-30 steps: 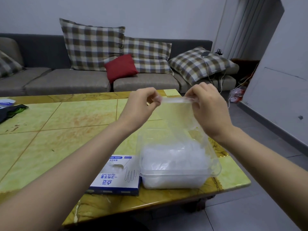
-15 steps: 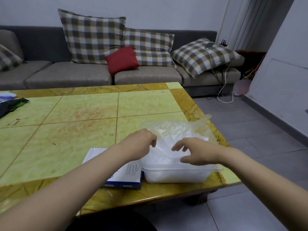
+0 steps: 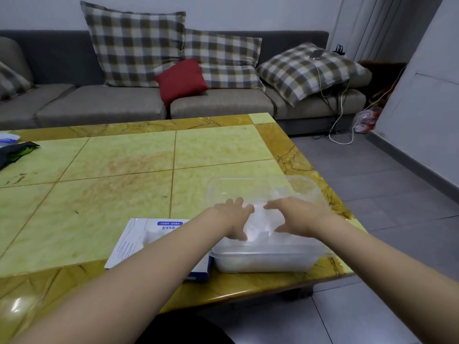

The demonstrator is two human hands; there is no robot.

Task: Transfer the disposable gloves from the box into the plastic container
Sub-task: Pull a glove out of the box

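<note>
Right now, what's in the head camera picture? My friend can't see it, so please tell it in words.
The left hand and right hand press on a pile of clear disposable gloves in a plastic container on a yellow-green table. A blue and white glove box lies just left of it; a grey sofa stands behind.

Box [image 3: 134,242] right part hidden behind left forearm [image 3: 154,266]; dark cloth [image 3: 15,150] cut off at left edge.

1. Here's the left hand [image 3: 233,219] and the right hand [image 3: 295,217], both bare.
2. Back from the fingers, the forearms [image 3: 149,266] are bare all the way.
3. Well behind the fingers, at the bottom edge, sits a patch of black clothing [image 3: 183,330].
</note>
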